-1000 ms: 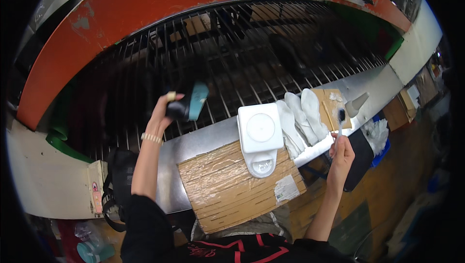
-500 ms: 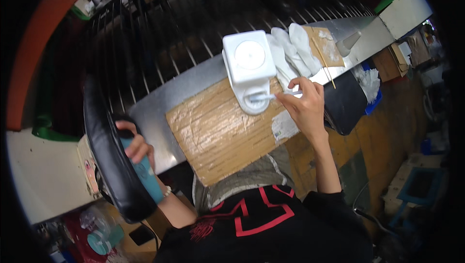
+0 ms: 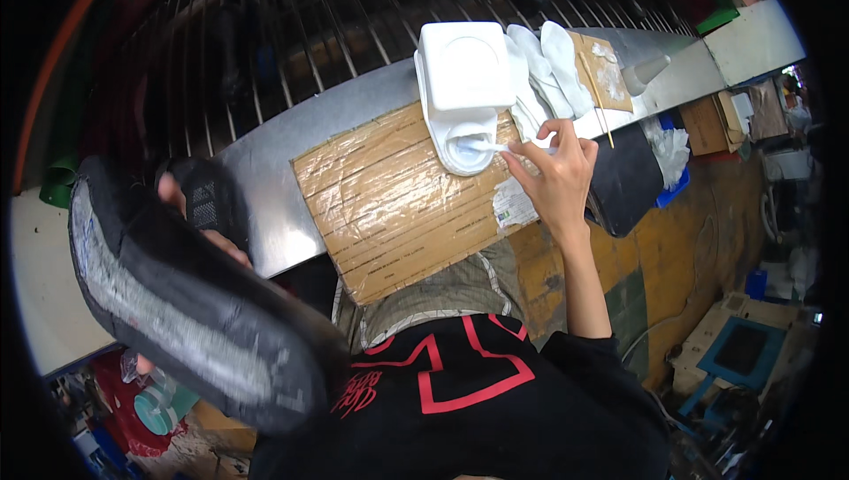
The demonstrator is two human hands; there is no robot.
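Nearest, off the near-left corner of the metal worktop (image 3: 279,175), a black boot (image 3: 208,290) is raised and tilted, its underside turned up to show a long whitish strip (image 3: 168,316). The left hand (image 3: 225,247) is wrapped round it, mostly hidden behind, a few fingers showing. Half a second ago the boot showed its side; now its underside is presented instead, within the same hold. Over the worktop's near edge, the right hand (image 3: 560,175) stays where it was, fingertips pinched together on a slim white brush (image 3: 488,146), whose tip sits inside the round cup (image 3: 464,167) of a white dispenser (image 3: 464,64). Cardboard (image 3: 389,206) under the cup juts past that edge. Farther off, white insole-shaped pieces (image 3: 563,64) lie toward the worktop's right end.
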